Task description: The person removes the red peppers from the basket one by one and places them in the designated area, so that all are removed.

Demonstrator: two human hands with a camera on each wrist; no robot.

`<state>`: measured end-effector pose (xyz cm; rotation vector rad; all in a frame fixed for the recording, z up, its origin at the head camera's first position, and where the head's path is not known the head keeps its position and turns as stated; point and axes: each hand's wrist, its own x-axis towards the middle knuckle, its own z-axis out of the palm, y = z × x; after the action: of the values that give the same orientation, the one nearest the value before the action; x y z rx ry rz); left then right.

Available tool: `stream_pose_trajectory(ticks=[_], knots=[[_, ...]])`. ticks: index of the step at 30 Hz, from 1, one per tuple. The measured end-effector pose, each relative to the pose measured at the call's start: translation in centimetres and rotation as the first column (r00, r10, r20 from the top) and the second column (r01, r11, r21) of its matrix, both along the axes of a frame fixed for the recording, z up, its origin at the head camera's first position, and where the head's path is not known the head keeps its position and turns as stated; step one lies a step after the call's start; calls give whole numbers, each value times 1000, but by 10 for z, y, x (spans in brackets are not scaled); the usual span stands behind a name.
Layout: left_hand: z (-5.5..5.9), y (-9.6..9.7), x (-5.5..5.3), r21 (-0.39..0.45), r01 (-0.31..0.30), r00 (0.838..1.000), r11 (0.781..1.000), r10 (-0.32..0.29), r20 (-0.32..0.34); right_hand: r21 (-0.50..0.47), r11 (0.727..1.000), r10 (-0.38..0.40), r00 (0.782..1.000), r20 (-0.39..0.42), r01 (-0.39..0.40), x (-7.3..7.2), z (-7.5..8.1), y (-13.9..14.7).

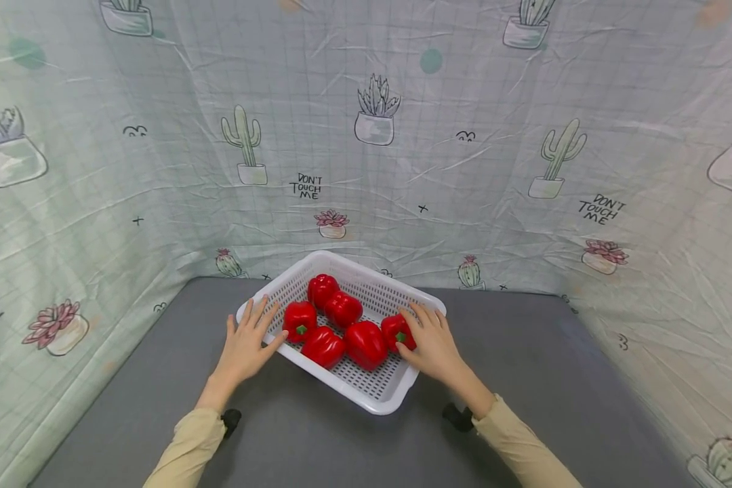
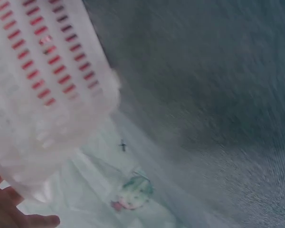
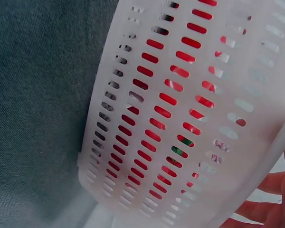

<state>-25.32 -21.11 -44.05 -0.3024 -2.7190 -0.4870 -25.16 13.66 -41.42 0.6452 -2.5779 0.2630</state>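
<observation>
A white slotted plastic basket [image 1: 379,407] sits at a slant on the grey table, holding several shiny red bell peppers [image 1: 366,344]. My left hand [image 1: 244,346] is at the basket's left corner with fingers spread, and its thumb reaches over the rim near the left pepper [image 1: 299,320]. Over the right end of the basket is my right hand [image 1: 433,344], loosely bent, beside the rightmost pepper [image 1: 396,331]; whether it touches that pepper cannot be told. In the right wrist view, fingers [image 3: 256,211] show past the basket rim, and peppers appear through the slots.
Grey table surface [image 1: 524,366] lies around the basket. A pale cloth [image 1: 402,183] printed with potted cacti hangs behind the table and along both sides. Dark wrist straps [image 1: 232,421] show at the sleeve cuffs.
</observation>
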Motion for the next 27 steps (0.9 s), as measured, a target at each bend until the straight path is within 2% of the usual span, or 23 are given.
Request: stream_pose_trajectory(ticks=[7, 12, 19, 27], knots=[[-2, -12, -13, -6, -56, 996, 998, 57, 71, 30, 999, -23, 998, 66, 21, -8, 3, -5], [1, -17, -21, -29, -84, 989, 996, 87, 120, 47, 998, -48, 992, 119, 43, -13, 4, -9], [4, -18, -28, -70, -105, 988, 992, 113, 109, 61, 996, -74, 982, 172, 64, -20, 3, -13], [2, -16, -27, -77, -125, 987, 989, 132, 90, 84, 995, -62, 977, 206, 46, -29, -3, -16]])
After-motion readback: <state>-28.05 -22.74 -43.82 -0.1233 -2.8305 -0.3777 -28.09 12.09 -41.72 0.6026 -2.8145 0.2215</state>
